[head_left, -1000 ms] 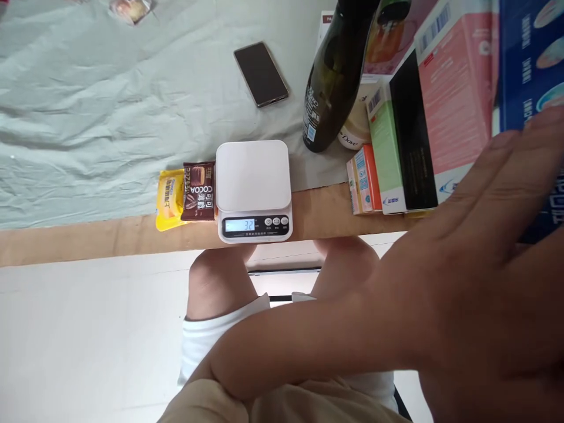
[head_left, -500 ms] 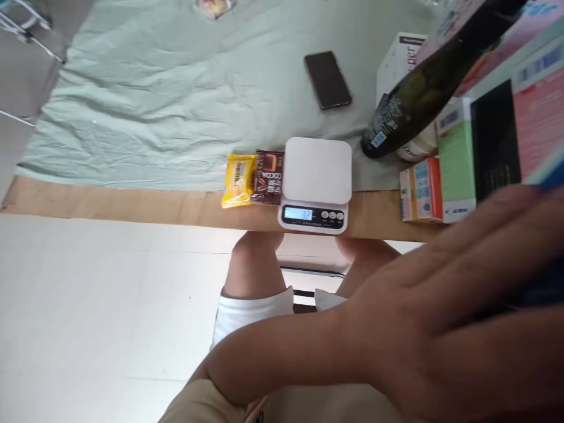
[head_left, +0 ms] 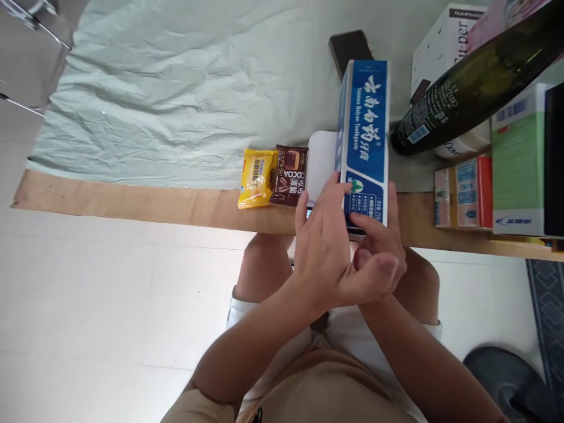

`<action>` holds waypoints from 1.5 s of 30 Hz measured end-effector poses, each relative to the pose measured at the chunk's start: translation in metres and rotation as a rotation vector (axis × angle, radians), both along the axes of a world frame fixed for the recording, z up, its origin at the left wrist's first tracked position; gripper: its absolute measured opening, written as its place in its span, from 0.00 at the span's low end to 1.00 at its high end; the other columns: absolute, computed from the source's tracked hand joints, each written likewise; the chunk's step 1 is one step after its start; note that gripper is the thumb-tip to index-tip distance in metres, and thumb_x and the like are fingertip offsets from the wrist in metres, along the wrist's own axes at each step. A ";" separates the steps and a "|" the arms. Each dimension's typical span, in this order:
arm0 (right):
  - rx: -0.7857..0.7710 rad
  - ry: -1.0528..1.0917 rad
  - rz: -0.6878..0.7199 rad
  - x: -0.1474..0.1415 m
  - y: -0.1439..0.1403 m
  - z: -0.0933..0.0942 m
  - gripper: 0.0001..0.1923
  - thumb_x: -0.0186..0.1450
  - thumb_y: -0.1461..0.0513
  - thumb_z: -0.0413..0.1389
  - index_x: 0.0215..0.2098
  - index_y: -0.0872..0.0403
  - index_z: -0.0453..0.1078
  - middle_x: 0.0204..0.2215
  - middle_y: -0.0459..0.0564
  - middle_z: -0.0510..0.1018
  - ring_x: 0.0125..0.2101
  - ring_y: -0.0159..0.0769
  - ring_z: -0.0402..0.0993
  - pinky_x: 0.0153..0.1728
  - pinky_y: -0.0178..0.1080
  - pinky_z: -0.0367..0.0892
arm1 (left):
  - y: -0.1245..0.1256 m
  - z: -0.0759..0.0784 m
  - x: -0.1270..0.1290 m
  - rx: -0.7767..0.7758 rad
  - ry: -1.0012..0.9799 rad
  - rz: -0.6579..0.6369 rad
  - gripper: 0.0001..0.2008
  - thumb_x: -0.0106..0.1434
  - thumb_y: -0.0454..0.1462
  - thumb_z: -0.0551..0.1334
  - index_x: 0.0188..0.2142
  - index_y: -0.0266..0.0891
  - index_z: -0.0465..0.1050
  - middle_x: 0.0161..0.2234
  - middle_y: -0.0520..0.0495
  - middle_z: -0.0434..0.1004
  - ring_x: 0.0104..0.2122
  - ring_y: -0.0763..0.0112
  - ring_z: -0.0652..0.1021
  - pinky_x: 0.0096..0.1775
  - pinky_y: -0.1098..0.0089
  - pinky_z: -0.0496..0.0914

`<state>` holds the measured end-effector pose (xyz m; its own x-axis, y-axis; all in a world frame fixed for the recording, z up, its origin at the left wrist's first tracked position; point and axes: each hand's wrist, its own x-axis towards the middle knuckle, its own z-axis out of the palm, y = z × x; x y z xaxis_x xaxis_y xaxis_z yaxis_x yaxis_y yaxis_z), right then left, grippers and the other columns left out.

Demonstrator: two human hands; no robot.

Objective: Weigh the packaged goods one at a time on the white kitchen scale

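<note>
A blue and white toothpaste box (head_left: 365, 129) lies lengthwise over the white kitchen scale (head_left: 321, 164), covering much of its plate; whether it rests fully on the plate I cannot tell. My right hand (head_left: 383, 247) grips the near end of the box, one finger on its printed face and another along its right side. My left hand (head_left: 324, 247) is at the box's left edge, its fingers stretched out and touching it, the thumb spread across in front of the right hand. The scale's display is mostly hidden by the left hand.
Left of the scale lie a brown cocoa snack packet (head_left: 289, 175) and a yellow packet (head_left: 258, 177). Beyond the box is a partly hidden phone (head_left: 350, 50). At right stand a dark glass bottle (head_left: 467, 82), a small orange-and-white box (head_left: 462, 192) and a green box (head_left: 517, 158).
My left hand has come back from the far right to the scale. The toothpaste box is now over the scale, and my right hand has come into view on it. The view has shifted.
</note>
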<state>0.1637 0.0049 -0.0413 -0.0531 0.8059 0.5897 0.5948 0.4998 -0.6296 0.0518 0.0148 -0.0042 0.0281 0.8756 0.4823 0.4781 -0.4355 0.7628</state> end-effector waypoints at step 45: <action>-0.399 0.224 0.085 0.025 0.006 0.036 0.27 0.83 0.49 0.47 0.78 0.32 0.64 0.81 0.41 0.63 0.83 0.41 0.57 0.85 0.58 0.61 | 0.002 -0.004 0.012 -0.228 -0.098 -0.028 0.36 0.83 0.57 0.42 0.80 0.44 0.59 0.82 0.33 0.57 0.84 0.47 0.59 0.79 0.47 0.68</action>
